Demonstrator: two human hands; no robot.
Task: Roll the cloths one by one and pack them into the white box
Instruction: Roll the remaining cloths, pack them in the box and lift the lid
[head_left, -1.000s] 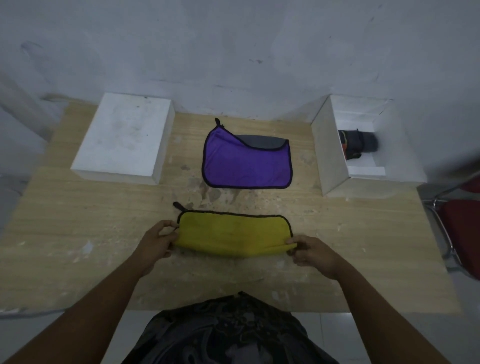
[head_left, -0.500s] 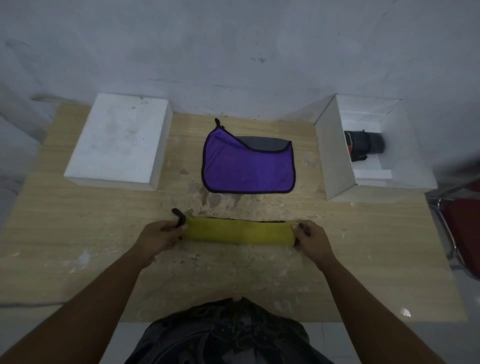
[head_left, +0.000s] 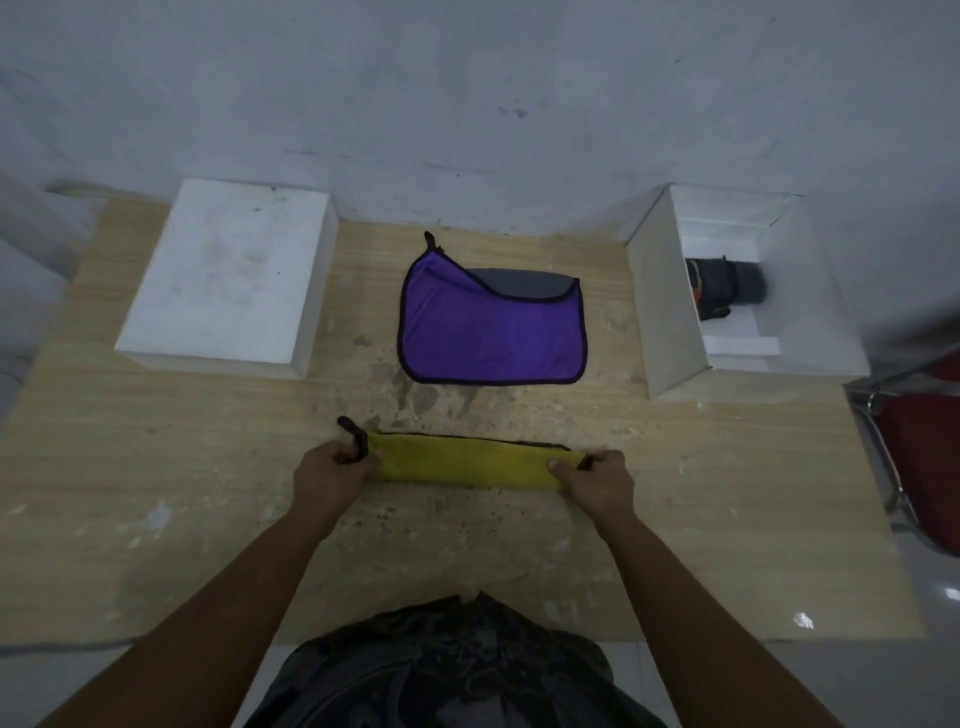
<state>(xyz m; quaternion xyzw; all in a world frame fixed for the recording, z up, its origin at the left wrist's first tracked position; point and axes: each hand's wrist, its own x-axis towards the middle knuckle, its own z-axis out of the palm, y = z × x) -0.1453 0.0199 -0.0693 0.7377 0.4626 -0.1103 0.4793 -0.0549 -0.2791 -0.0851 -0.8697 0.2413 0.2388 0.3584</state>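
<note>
Hands at the near centre of the table (head_left: 156, 467): we grip the yellow cloth (head_left: 462, 462), one hand at each end. The cloth lies as a narrow roll, running left to right across the wood, with a thin black edge showing along its far side. Our left hand (head_left: 327, 478) closes over the left end, fingers curled around it, next to the black loop (head_left: 353, 434) that sticks out toward the far left. Our right hand (head_left: 597, 483) closes over the right end, thumb on the near side of the roll, remaining fingers wrapped over the top. Both forearms reach in from the bottom edge.

Beyond the roll, apart from it, the purple cloth (head_left: 493, 332) lies flat, with one far corner turned over to show a grey underside. Its own loop points toward the wall.

To the far right stands the white box (head_left: 670, 312), open at the top. A dark roll (head_left: 724, 288) rests inside it, against the far part of the interior. To the far left, a white lid (head_left: 228, 270) lies flat on the table. A red chair (head_left: 924, 457) with a metal frame stands beside the table's right edge.
</note>
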